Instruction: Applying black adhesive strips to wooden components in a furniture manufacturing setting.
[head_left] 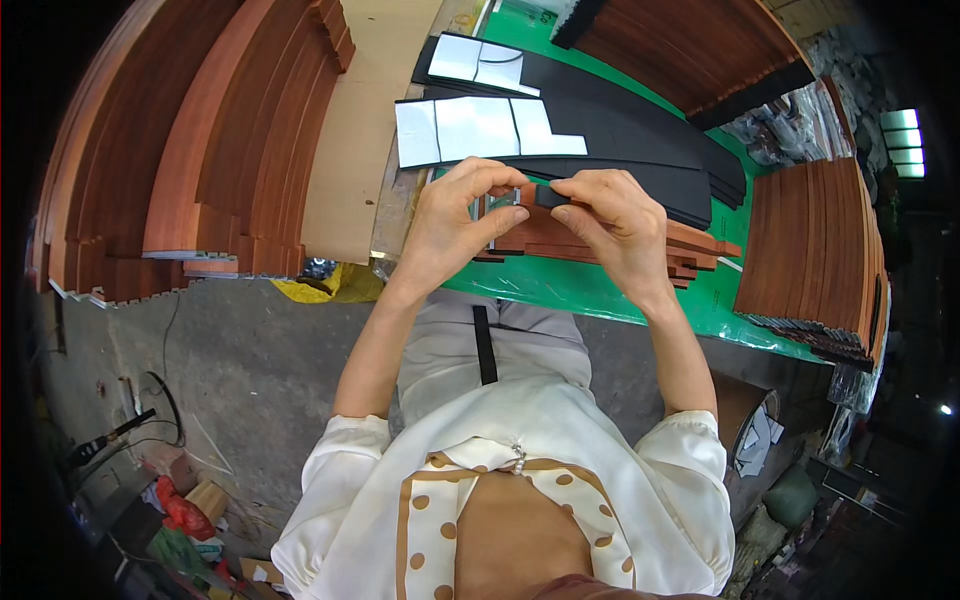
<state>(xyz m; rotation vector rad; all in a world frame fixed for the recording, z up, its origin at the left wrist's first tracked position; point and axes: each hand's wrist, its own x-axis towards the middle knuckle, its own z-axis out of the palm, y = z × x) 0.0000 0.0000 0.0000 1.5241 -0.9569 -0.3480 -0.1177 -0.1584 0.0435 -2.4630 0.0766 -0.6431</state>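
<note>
My left hand (455, 215) and my right hand (610, 220) meet above the green table (590, 290). Between their fingertips they pinch a small black strip (550, 195) with a pale backing piece at its left end. Right under the hands lies a low stack of reddish-brown wooden slats (700, 245). Behind them are long black strips (640, 150) with white backing sheets (480, 130) on top. A short black strip (485, 345) rests on my lap.
Tall stacks of reddish-brown wooden boards stand at the left (200, 150), the far back (690, 50) and the right (815, 250). A cardboard sheet (355, 130) leans by the table. Cables and scraps (150, 440) lie on the concrete floor; a bin (750, 430) sits lower right.
</note>
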